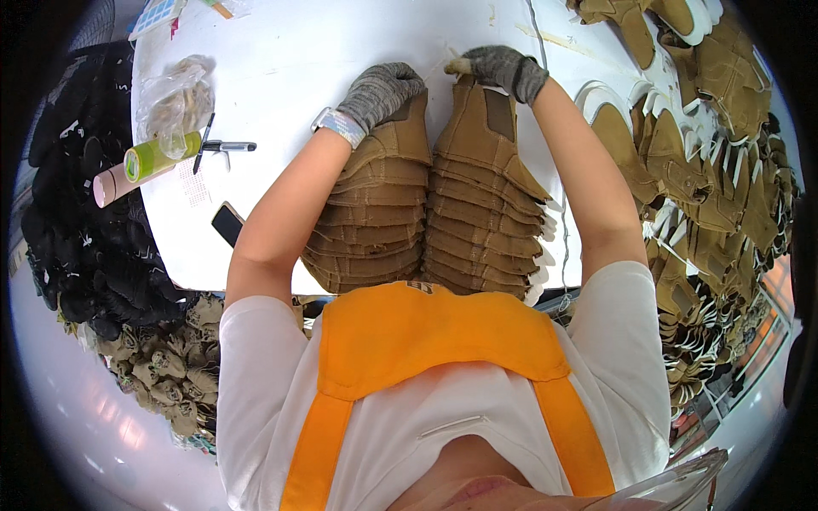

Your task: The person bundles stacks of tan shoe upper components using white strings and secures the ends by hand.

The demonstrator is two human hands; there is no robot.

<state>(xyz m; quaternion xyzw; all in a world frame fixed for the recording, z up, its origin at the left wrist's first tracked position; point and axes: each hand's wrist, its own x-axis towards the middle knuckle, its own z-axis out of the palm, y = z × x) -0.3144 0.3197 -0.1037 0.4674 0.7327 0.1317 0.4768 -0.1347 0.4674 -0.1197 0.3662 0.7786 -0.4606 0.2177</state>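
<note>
Two neat stacks of brown shoe uppers lie side by side in front of me, the left stack (375, 200) and the right stack (477, 217). My left hand (383, 92), in a grey knit glove, is closed over the far end of the top upper on the left stack. At the far end of the right stack, my gloved right hand (501, 70) bends inward, fingers together on the edge of the top upper (477, 115). Pale covering shows on its fingertips. Both tops carry a dark patch. The undersides of my fingers are partly hidden.
A white table (281, 68) bears a phone (227, 224), pens (228, 146), a green roll (158, 157), a pink cylinder (115, 183) and a clear plastic bag (175, 94). Brown uppers (673, 162) crowd the right; black ones (94, 221) heap at left. A cable (538, 30) crosses the far side.
</note>
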